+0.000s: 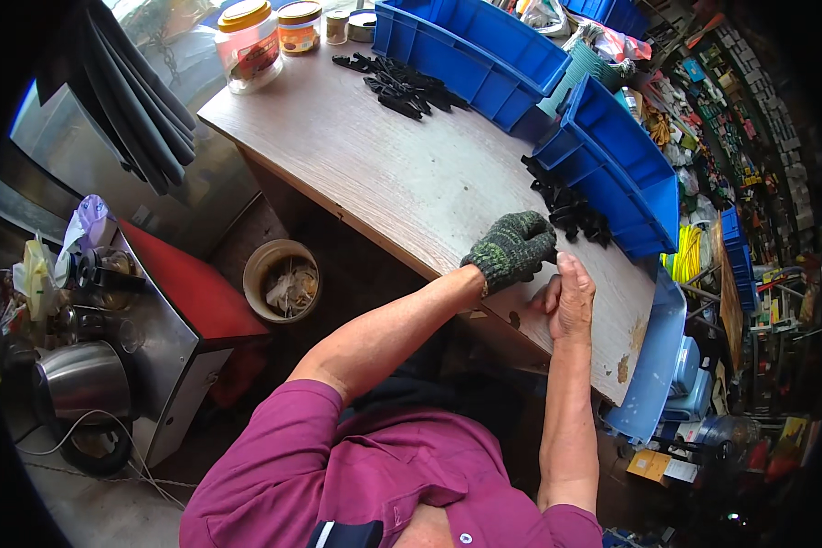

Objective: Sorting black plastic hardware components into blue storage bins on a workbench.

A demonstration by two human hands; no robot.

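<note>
My left hand (pixel 513 250) wears a dark green knitted glove and reaches over the right part of the wooden table (pixel 393 173). Its fingers are curled together, and anything inside them is hidden. Bare, my right hand (pixel 571 297) is close beside it, fingers bent and thumb upright near the glove's fingertips. Whatever it pinches is too small to make out. Just beyond both hands lies a pile of small black parts (pixel 571 208). A second, larger heap of black parts (pixel 404 87) lies toward the table's far left.
Two blue plastic bins (pixel 470 59) (pixel 612 173) line the far edge. Jars (pixel 247 46) stand at the far left corner. A waste bucket (pixel 281 279) is on the floor, near a red-topped cabinet (pixel 183 274) with a metal kettle (pixel 82 379). A light blue plastic chair (pixel 653 356) adjoins the right edge.
</note>
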